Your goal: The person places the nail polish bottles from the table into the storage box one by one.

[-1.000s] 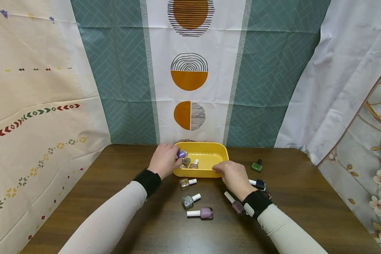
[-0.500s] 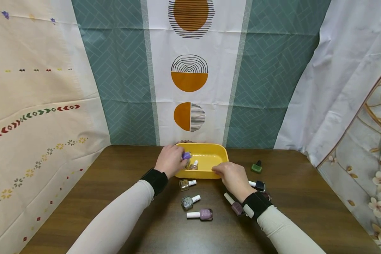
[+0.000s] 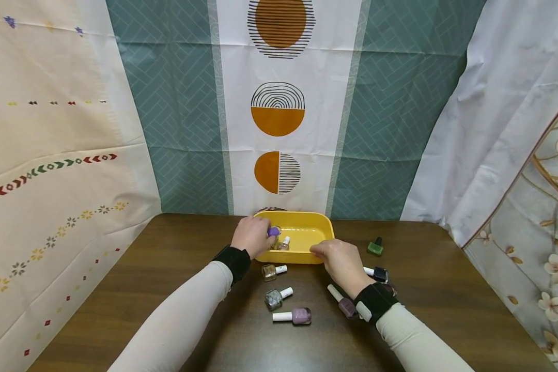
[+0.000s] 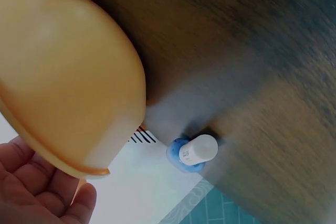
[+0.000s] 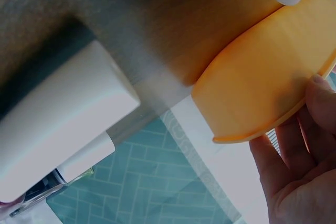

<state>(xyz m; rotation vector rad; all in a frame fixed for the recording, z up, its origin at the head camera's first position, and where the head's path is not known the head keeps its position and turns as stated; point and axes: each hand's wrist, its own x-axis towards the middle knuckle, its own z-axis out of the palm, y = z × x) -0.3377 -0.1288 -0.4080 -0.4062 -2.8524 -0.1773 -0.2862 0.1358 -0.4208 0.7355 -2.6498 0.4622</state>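
My left hand [image 3: 252, 235] reaches over the left end of a yellow tray [image 3: 307, 256], its fingertips at a purple nail polish bottle [image 3: 273, 231] that it appears to pinch. The tray wall hides that bottle in the left wrist view, where the curled fingers [image 4: 37, 182] show beyond the rim. A glittery white-capped bottle [image 3: 283, 244] lies inside the tray beside the left hand. At the front rim, right of centre, my right hand [image 3: 341, 260] pinches the tray wall, thumb outside and fingers inside, as the right wrist view shows.
In front of the tray lie a gold bottle [image 3: 269, 272], a silver glitter bottle [image 3: 274, 299] and a mauve one [image 3: 301, 316]. Around the right forearm are a plum bottle [image 3: 346, 308], a dark bottle [image 3: 380, 274] and a green one [image 3: 374, 248]. The left wrist view shows a blue bottle [image 4: 178, 156].
My left hand has moved right and slightly lower over the tray, taking the purple nail polish bottle farther inside. The right hand keeps its hold on the front rim.
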